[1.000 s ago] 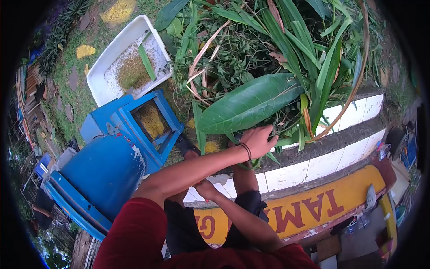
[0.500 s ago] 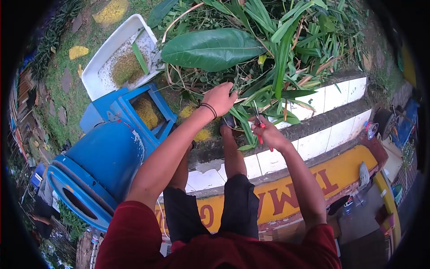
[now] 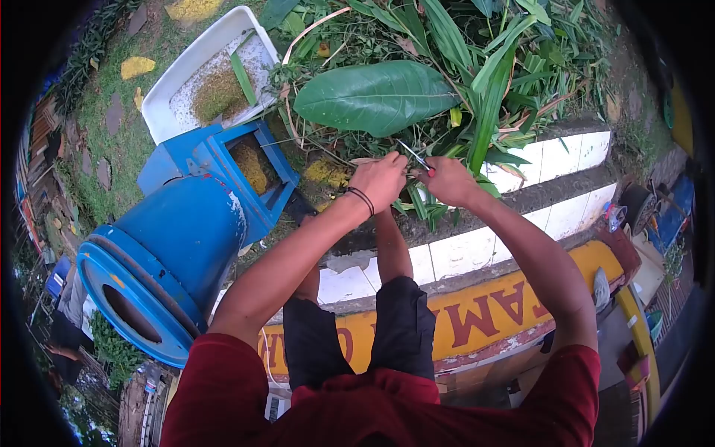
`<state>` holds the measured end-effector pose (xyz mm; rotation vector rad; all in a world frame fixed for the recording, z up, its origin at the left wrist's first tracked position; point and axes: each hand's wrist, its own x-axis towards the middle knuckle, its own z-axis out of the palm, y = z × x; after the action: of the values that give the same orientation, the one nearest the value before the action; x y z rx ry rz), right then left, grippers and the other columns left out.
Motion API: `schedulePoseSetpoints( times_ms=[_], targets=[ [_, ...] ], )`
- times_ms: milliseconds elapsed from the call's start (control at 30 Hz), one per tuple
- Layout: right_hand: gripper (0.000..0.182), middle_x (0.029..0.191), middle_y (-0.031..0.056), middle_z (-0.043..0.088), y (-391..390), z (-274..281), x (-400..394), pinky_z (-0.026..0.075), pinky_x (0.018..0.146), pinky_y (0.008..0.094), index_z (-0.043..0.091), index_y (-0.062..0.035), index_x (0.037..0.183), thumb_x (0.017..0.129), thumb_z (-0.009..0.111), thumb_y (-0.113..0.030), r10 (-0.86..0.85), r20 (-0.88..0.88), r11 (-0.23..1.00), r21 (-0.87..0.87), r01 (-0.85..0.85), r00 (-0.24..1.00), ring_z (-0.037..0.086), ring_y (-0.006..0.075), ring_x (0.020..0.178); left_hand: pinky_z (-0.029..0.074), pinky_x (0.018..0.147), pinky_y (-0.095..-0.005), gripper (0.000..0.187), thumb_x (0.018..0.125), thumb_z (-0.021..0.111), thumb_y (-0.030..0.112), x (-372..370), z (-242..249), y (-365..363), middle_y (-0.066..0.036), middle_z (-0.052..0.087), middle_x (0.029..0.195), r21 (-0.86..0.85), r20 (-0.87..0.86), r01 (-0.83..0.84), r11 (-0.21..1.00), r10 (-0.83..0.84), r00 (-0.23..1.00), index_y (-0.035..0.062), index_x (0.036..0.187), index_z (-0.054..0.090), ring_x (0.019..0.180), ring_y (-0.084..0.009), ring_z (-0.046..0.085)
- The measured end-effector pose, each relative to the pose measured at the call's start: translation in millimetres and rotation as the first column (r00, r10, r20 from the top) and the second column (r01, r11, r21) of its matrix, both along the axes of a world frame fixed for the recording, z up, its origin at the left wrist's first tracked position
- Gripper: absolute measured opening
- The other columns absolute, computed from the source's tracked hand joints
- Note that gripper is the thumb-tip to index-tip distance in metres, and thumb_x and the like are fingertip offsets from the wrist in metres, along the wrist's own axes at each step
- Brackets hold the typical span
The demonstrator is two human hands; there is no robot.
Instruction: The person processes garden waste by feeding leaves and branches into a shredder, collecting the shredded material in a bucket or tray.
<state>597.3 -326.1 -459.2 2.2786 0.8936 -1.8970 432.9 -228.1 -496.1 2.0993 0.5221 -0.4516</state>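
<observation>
- A blue drum [image 3: 167,261] lies on its side at the far left, its open mouth toward the lower left.
- Above it stands a blue hopper [image 3: 249,175] holding yellow-green chopped matter, and beyond that a white tray [image 3: 167,104] with the same shreds and one green strip.
- The left hand [image 3: 381,181], a black band on its wrist, is closed around thin stems [image 3: 372,159] at the near edge of the leaf pile.
- A big leaf [image 3: 376,95] lies on top of the pile, just beyond both hands.
- The right hand [image 3: 445,181] is closed on red-handled scissors [image 3: 417,159]; the blades point up-left toward the left hand's stems. Whether the blades are parted I cannot tell.
- The two hands sit close together, over the grey ledge [image 3: 536,195] of a white-tiled wall.
- Long green blades [image 3: 495,82] fan out on the right of the pile.
</observation>
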Motion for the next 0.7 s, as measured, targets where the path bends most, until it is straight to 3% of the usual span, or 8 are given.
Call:
schedulePoseSetpoints(
  times_ms=[100, 200, 233, 300, 333, 500, 567, 700],
  targets=[
    [0.040, 0.079, 0.0174, 0.065, -4.8, 13.4, -2.4, 0.050, 0.077, 0.0440, 0.062, 0.0011, 0.092, 0.093, 0.062, -0.039, -0.079, 0.122, 0.997, 0.030, 0.076, 0.989, 0.065, 0.0350, 0.077, 0.050, 0.079, -0.0503, 0.022, 0.091, 0.055, 0.020, -13.2, -1.4, 7.7, -0.018, 0.059, 0.102, -0.032, 0.035, -0.095, 0.995, 0.096, 0.995, 0.0032, 0.105, 0.055, 0.093, -0.0407, 0.062],
    [0.045, 0.063, 0.0009, 0.049, -28.8, 18.9, 16.3, 0.048, 0.061, 0.0318, 0.063, -0.0012, 0.094, 0.096, 0.059, -0.045, -0.336, 0.062, 0.942, 0.012, 0.336, 0.940, 0.056, 0.0116, 0.059, 0.048, 0.083, -0.0489, 0.027, 0.092, 0.055, 0.023, -25.8, -10.0, 30.8, -0.019, 0.060, 0.107, -0.118, 0.039, -0.199, 0.973, 0.205, 0.978, 0.0026, 0.110, 0.057, 0.100, -0.0423, 0.059],
    [0.045, 0.063, 0.0009, 0.049, -37.8, 21.5, 16.1, 0.048, 0.061, 0.0318, 0.063, -0.0012, 0.094, 0.096, 0.059, -0.045, -0.331, 0.065, 0.944, 0.011, 0.331, 0.941, 0.056, 0.0116, 0.059, 0.047, 0.085, -0.0481, 0.030, 0.092, 0.056, 0.024, -26.4, -10.7, 37.3, -0.020, 0.060, 0.109, -0.202, -0.022, -0.227, 0.953, 0.227, 0.974, 0.0021, 0.112, 0.057, 0.103, -0.0429, 0.057],
    [0.043, 0.071, 0.0015, 0.054, -47.2, 35.5, 12.3, 0.050, 0.061, 0.0307, 0.062, -0.0023, 0.106, 0.098, 0.056, -0.044, -0.515, -0.224, 0.847, -0.284, 0.450, 0.828, 0.057, 0.0132, 0.060, 0.047, 0.083, -0.0462, 0.031, 0.093, 0.057, 0.025, -27.0, -10.2, 38.9, -0.022, 0.060, 0.107, -0.242, -0.015, -0.270, 0.932, 0.275, 0.961, -0.0009, 0.108, 0.057, 0.099, -0.0437, 0.057],
    [0.044, 0.083, 0.0040, 0.058, -61.1, 22.7, 9.3, 0.052, 0.063, 0.0296, 0.057, -0.0034, 0.116, 0.099, 0.054, -0.044, -0.481, -0.326, 0.865, -0.328, 0.380, 0.814, 0.059, 0.0138, 0.066, 0.047, 0.083, -0.0451, 0.030, 0.093, 0.057, 0.026, -26.4, -12.4, 37.1, -0.022, 0.060, 0.106, -0.268, -0.020, -0.290, 0.919, 0.295, 0.955, -0.0012, 0.108, 0.057, 0.098, -0.0433, 0.058],
    [0.048, 0.100, 0.0085, 0.062, -43.0, -10.0, -2.8, 0.052, 0.071, 0.0307, 0.052, -0.0043, 0.129, 0.100, 0.053, -0.042, -0.430, -0.380, 0.900, -0.244, 0.360, 0.819, 0.061, 0.0146, 0.085, 0.046, 0.081, -0.0480, 0.028, 0.091, 0.055, 0.025, -24.0, -9.5, 26.5, -0.023, 0.060, 0.099, -0.368, -0.036, -0.343, 0.865, 0.355, 0.934, -0.0006, 0.100, 0.054, 0.094, -0.0440, 0.058],
    [0.051, 0.104, 0.0145, 0.063, -28.5, -24.4, -8.6, 0.049, 0.081, 0.0334, 0.052, -0.0008, 0.127, 0.099, 0.051, -0.044, -0.274, -0.411, 0.959, -0.178, 0.219, 0.869, 0.061, 0.0186, 0.092, 0.046, 0.080, -0.0481, 0.027, 0.091, 0.055, 0.025, -24.4, -8.0, 25.4, -0.023, 0.060, 0.098, -0.374, -0.066, -0.337, 0.864, 0.338, 0.939, -0.0004, 0.100, 0.054, 0.094, -0.0442, 0.058],
    [0.042, 0.087, 0.0104, 0.065, 2.9, -29.7, -19.6, 0.051, 0.073, 0.0396, 0.060, -0.0025, 0.113, 0.099, 0.052, -0.041, -0.280, -0.346, 0.960, -0.074, 0.271, 0.896, 0.065, 0.0213, 0.076, 0.046, 0.078, -0.0478, 0.027, 0.091, 0.055, 0.026, -29.0, -7.6, 22.4, -0.023, 0.060, 0.095, -0.343, -0.054, -0.325, 0.881, 0.327, 0.944, 0.0000, 0.099, 0.054, 0.091, -0.0447, 0.058]
  ],
)
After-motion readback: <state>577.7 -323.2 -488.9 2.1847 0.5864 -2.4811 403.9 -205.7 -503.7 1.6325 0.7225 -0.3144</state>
